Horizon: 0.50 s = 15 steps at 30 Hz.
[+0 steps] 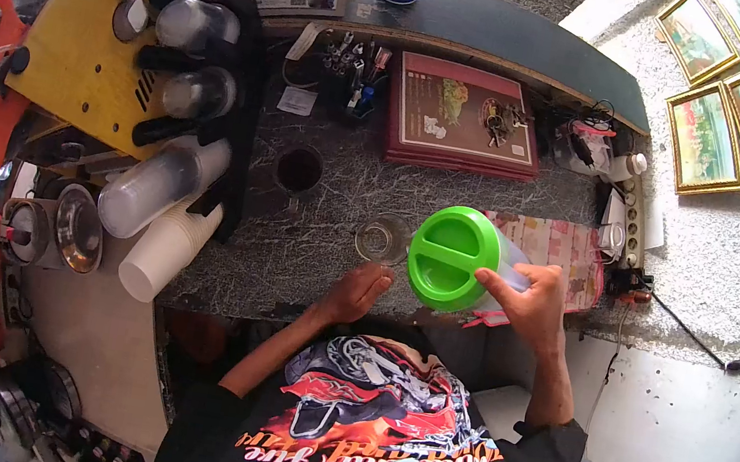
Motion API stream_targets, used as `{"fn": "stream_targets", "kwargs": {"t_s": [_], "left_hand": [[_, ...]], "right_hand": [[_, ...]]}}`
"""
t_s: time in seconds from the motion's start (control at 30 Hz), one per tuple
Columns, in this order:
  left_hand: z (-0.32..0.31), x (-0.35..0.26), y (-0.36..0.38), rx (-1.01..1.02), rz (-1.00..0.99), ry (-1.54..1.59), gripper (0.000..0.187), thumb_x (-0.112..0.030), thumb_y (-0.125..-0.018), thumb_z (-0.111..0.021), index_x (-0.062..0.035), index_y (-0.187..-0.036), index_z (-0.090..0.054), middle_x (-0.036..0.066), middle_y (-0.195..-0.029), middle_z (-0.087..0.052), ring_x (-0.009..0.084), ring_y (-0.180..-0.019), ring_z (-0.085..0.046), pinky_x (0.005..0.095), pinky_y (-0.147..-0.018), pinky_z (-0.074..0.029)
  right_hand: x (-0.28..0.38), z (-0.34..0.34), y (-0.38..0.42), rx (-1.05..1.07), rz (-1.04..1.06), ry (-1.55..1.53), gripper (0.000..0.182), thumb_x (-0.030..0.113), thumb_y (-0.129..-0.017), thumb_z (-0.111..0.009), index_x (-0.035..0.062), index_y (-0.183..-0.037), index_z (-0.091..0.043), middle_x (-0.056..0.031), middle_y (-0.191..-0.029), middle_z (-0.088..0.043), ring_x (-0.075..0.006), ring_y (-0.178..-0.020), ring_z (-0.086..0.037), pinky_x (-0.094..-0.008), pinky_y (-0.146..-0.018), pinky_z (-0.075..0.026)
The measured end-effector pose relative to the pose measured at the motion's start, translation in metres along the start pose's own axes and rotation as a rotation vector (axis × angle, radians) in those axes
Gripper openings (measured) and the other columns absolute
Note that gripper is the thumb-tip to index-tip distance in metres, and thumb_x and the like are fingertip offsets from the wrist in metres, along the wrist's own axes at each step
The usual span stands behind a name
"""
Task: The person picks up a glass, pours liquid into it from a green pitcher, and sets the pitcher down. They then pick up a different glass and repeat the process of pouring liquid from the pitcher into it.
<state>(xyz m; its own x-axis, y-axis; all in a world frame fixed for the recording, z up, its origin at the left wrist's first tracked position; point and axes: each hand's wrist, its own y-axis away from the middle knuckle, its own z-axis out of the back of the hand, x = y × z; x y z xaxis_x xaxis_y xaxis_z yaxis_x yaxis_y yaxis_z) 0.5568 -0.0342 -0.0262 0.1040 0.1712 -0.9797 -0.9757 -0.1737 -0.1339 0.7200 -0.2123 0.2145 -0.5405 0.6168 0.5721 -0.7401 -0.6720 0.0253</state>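
Note:
In the head view my right hand (531,305) grips a clear plastic pitcher (510,264) by its side, its thumb resting on the edge of the bright green lid (452,258). The pitcher is tilted, and its lid faces up toward me. Beside it on the dark tabletop stands a clear glass (380,238). My left hand (359,294) is closed, its curled fingers right at the near side of that glass; whether they hold a handle is hidden. Farther left is a glass of dark drink (299,170).
Stacked plastic cups (164,186) and paper cups (171,249) jut from a yellow machine (85,26) at left. Dark red menu folders (464,116) with keys lie at the back. A patterned cloth (558,250) lies right, near cables and a white bottle (628,166).

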Motion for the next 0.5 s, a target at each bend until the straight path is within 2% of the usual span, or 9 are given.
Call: {"fn": "stream_targets", "kwargs": {"t_s": [0.03, 0.07, 0.13, 0.27, 0.33, 0.5], "left_hand": [[-0.001, 0.004, 0.000, 0.006, -0.037, -0.015, 0.027, -0.022, -0.103, -0.046, 0.0005, -0.103, -0.061, 0.018, -0.092, -0.061, 0.0370, -0.088, -0.059, 0.0438, -0.080, -0.046], [-0.002, 0.007, 0.000, 0.004, -0.038, -0.014, 0.027, -0.022, -0.103, -0.046, 0.0005, -0.103, -0.061, 0.018, -0.092, -0.061, 0.0370, -0.088, -0.059, 0.0438, -0.080, -0.046], [-0.004, 0.010, 0.000, -0.023, -0.092, -0.052, 0.026, -0.021, -0.103, -0.046, 0.0001, -0.103, -0.061, 0.019, -0.093, -0.061, 0.0376, -0.090, -0.058, 0.0447, -0.082, -0.046], [-0.003, 0.011, 0.001, 0.004, -0.040, -0.060, 0.026, -0.021, -0.102, -0.046, -0.0004, -0.103, -0.061, 0.019, -0.093, -0.061, 0.0374, -0.091, -0.057, 0.0454, -0.083, -0.045], [-0.003, 0.015, 0.000, 0.004, -0.076, -0.046, 0.025, -0.021, -0.102, -0.046, -0.0005, -0.103, -0.061, 0.018, -0.092, -0.060, 0.0377, -0.090, -0.057, 0.0459, -0.083, -0.044], [-0.002, 0.016, -0.002, 0.057, -0.061, -0.051, 0.024, -0.020, -0.102, -0.046, -0.0001, -0.102, -0.060, 0.018, -0.091, -0.060, 0.0384, -0.088, -0.056, 0.0464, -0.083, -0.043]], "right_hand": [[0.001, 0.000, -0.002, -0.001, 0.045, 0.027, 0.050, 0.039, -0.081, -0.081, -0.0021, -0.059, -0.064, -0.0093, -0.047, -0.053, -0.0144, -0.041, -0.050, -0.0339, -0.044, -0.035], [0.002, -0.001, -0.003, -0.001, 0.046, 0.029, 0.050, 0.039, -0.081, -0.081, -0.0021, -0.059, -0.064, -0.0093, -0.047, -0.053, -0.0144, -0.041, -0.050, -0.0339, -0.044, -0.035], [0.005, 0.000, -0.005, 0.024, 0.036, 0.035, 0.048, 0.040, -0.081, -0.081, -0.0014, -0.061, -0.066, -0.0122, -0.048, -0.055, -0.0198, -0.040, -0.051, -0.0358, -0.046, -0.037], [0.015, 0.005, -0.010, 0.057, 0.032, 0.082, 0.050, 0.042, -0.081, -0.081, -0.0014, -0.061, -0.066, -0.0126, -0.047, -0.053, -0.0202, -0.040, -0.050, -0.0372, -0.046, -0.037], [0.014, 0.006, -0.012, 0.026, 0.116, 0.154, 0.052, 0.048, -0.079, -0.080, 0.0003, -0.061, -0.069, -0.0164, -0.048, -0.054, -0.0301, -0.041, -0.056, -0.0397, -0.043, -0.040], [0.024, 0.009, -0.015, 0.056, 0.080, 0.124, 0.051, 0.049, -0.079, -0.080, 0.0012, -0.063, -0.070, -0.0169, -0.049, -0.056, -0.0312, -0.043, -0.058, -0.0399, -0.045, -0.042]]}}
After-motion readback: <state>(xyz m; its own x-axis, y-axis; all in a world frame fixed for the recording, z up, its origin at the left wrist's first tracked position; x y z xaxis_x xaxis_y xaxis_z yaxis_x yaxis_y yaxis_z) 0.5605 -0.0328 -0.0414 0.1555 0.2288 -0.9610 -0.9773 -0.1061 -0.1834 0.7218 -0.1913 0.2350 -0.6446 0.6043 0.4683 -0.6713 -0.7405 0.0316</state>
